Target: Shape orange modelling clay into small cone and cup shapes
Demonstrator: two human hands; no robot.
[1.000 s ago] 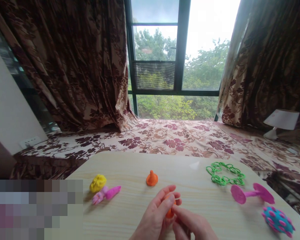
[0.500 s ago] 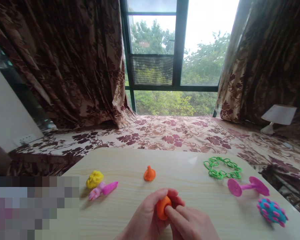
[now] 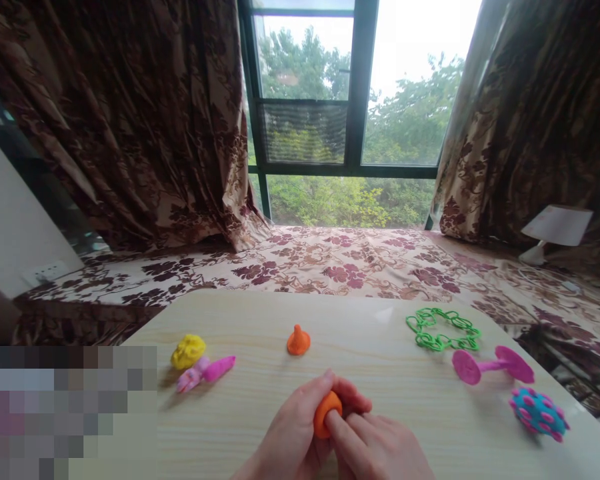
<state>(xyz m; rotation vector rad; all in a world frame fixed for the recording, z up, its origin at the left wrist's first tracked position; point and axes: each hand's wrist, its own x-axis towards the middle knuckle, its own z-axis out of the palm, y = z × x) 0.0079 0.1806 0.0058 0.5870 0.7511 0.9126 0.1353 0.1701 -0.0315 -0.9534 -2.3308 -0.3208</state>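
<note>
Both my hands meet near the front edge of the light wooden table point(image 3: 260, 320). My left hand point(image 3: 293, 440) is curled around an orange lump of clay point(image 3: 325, 412), thumb and fingers closed on it. The fingers of my right hand point(image 3: 380, 450) press against the same lump from the right. A second orange clay piece point(image 3: 298, 341), cone-shaped with a small tip, stands on the table just beyond my hands.
At the left lie a yellow clay lump point(image 3: 188, 351) and a pink clay piece point(image 3: 206, 372). At the right are a green clay chain point(image 3: 443, 330), a magenta dumbbell shape point(image 3: 493, 365) and a blue ball with pink spots point(image 3: 537, 413). A bed, curtains and window stand behind.
The orange lump has turned in my fingers and now shows as a rounded ball held between both hands. The view has shifted slightly; the pieces on the table have not moved.
</note>
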